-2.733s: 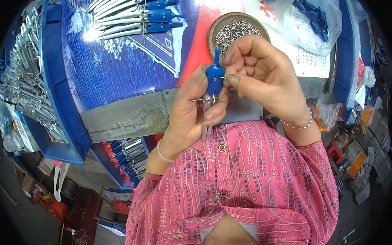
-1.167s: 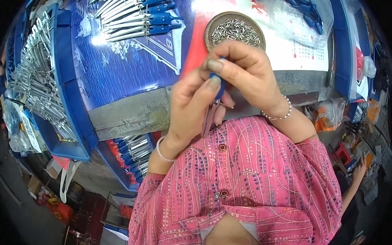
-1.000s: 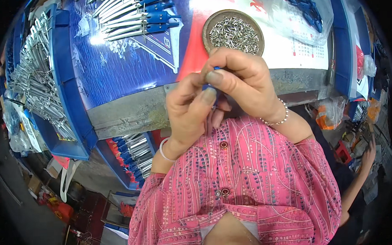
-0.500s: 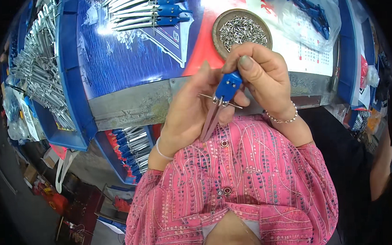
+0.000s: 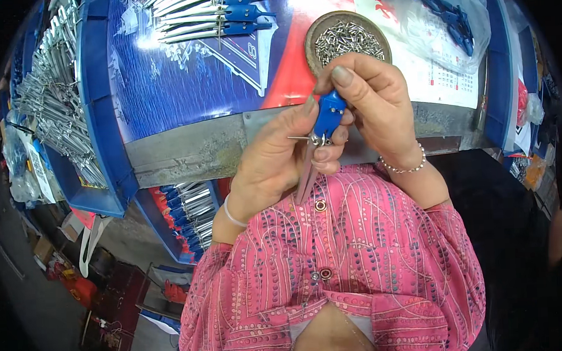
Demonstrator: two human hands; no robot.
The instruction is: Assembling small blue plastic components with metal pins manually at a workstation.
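In front of my chest I hold a blue-handled metal tool (image 5: 330,117), with long, narrow metal blades pointing down toward my shirt. Two small silver rivet heads show on its blue handle, and a thin metal pin sticks out sideways where handle and blades meet. My left hand (image 5: 273,144) is closed round the tool from the left, its thumb along the handle and its fingertips by the joint. From the right, my right hand (image 5: 378,96) is closed at the handle's upper end, thumb and forefinger bent together there. Whether a small part sits in that pinch is hidden.
Just beyond my hands stands a round bowl (image 5: 312,45) of small metal rivets. Similar blue-handled pieces (image 5: 242,14) lie in a row at the far left. A blue bin (image 5: 102,108) of metal parts stands left; a clear plastic bag (image 5: 422,31) with blue parts lies far right.
The tool has turned a little more upright. My left thumb has come in against the blue handle, and my right hand has shifted slightly up and left.
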